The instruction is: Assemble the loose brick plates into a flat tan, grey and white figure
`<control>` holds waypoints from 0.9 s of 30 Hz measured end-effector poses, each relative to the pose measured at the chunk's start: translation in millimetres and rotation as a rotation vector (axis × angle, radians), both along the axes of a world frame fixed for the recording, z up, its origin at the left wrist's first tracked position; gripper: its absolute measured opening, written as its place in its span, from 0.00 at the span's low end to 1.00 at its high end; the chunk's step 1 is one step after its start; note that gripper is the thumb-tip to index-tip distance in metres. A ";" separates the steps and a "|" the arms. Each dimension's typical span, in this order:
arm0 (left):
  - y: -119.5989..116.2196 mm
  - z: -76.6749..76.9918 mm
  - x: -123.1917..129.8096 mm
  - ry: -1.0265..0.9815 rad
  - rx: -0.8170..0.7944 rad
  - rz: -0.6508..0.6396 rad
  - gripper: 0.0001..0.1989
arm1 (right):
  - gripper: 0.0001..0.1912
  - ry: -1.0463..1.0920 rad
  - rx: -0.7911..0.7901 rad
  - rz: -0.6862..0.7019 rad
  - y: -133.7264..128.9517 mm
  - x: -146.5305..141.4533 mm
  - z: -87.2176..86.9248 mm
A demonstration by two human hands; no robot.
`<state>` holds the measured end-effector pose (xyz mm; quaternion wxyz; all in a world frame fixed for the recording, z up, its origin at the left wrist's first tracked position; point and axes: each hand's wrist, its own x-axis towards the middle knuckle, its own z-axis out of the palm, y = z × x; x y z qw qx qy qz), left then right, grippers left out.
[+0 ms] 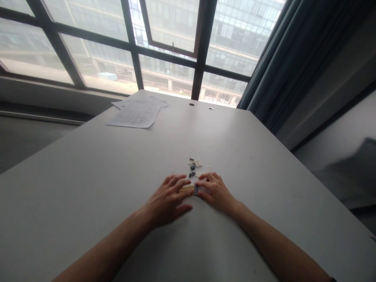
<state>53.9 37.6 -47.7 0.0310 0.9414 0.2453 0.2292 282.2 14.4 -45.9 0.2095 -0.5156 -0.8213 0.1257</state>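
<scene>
Head camera, from my remote seat. At the centre of the frame, slightly low, I have a small yellow-and-blue-grey plastic block piece point(196, 190) on a broad, smooth white table point(117, 168), between the two hands and partly covered by fingers.

Left hand point(169, 197), left of centre: palm down, fingers loosely spread, thumb held apart below; the fingers lie over the yellow part of the piece. Whether they press on it, I cannot tell.

Right hand point(216, 191), right of centre: half closed, fingers bent, thumb and fingertips pointing at the blue-grey end. I cannot tell whether it has a grip on it.

Just above the hands in the frame: a loose scatter of small dark plastic pieces point(192, 168) and small cream-white plastic pieces point(198, 163), too small for me to read their shapes. Upper left of the table, well apart from the hands: overlapping white printed paper sheets point(135, 115). Two small round openings near the far edge. Across the top, a dark-framed window point(167, 58); upper right, a long blue-grey fabric curtain point(272, 66).
</scene>
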 end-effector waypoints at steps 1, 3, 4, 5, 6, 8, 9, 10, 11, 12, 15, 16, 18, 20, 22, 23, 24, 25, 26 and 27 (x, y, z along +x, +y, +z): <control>0.0 -0.2 0.1 0.004 -0.004 0.003 0.18 | 0.16 0.002 0.000 0.003 -0.2 -0.7 -0.6; 0.1 -0.8 0.1 0.016 -0.012 0.007 0.18 | 0.16 0.012 0.002 0.007 0.0 -1.3 -1.5; 0.1 -1.1 0.1 0.021 -0.012 0.008 0.18 | 0.16 0.024 0.004 0.012 0.5 -0.8 -1.5; 0.2 -1.4 -0.1 0.022 -0.008 0.010 0.18 | 0.17 0.045 0.008 0.017 1.5 0.4 -0.9; 0.4 -1.8 -0.3 0.021 -0.001 0.012 0.19 | 0.18 0.075 0.017 0.017 3.1 2.7 0.2; 1.0 -2.5 -0.8 0.013 0.018 0.019 0.21 | 0.18 0.148 0.051 -0.007 8.2 10.7 3.4; 1.4 -2.9 -1.0 0.004 0.028 0.022 0.21 | 0.17 0.180 0.074 -0.039 11.6 16.2 5.0; 1.8 -3.1 -1.3 -0.008 0.037 0.022 0.22 | 0.16 0.202 0.097 -0.085 15.2 22.5 6.1; 2.3 -3.4 -1.4 -0.024 0.046 0.023 0.22 | 0.15 0.206 0.114 -0.142 18.9 29.1 6.5; 2.8 -3.4 -1.5 -0.041 0.056 0.024 0.22 | 0.14 0.194 0.118 -0.200 22.5 35.4 6.1; 3.9 -3.0 -1.0 -0.093 0.084 0.028 0.20 | 0.13 0.111 0.048 -0.303 29.6 49.1 0.3; 4.0 -2.7 -0.7 -0.103 0.092 0.029 0.20 | 0.12 0.084 0.022 -0.310 30.6 51.0 -2.0; 4.1 -2.1 -0.2 -0.114 0.102 0.029 0.18 | 0.09 0.045 0.006 -0.310 30.8 51.3 -5.4; 4.1 -1.7 -0.1 -0.118 0.108 0.033 0.17 | 0.06 0.022 0.021 -0.308 29.5 48.6 -5.7; 4.0 -1.7 -0.4 -0.132 0.117 0.040 0.16 | 0.05 0.016 0.031 -0.310 28.0 45.4 -3.6; 4.0 -1.8 -0.7 -0.141 0.122 0.043 0.15 | 0.04 0.020 0.030 -0.309 27.4 44.1 -2.1; 4.1 -1.9 -1.0 -0.151 0.128 0.047 0.15 | 0.04 0.028 0.028 -0.307 26.9 43.0 -0.8; 4.1 -2.0 -1.2 -0.160 0.133 0.051 0.14 | 0.04 0.037 0.024 -0.304 26.5 42.3 0.3; 4.2 -2.1 -1.4 -0.169 0.137 0.055 0.14 | 0.04 0.047 0.019 -0.300 26.1 41.7 1.1; 4.2 -2.0 -1.5 -0.173 0.138 0.058 0.13 | 0.04 0.054 0.015 -0.296 25.9 41.4 1.5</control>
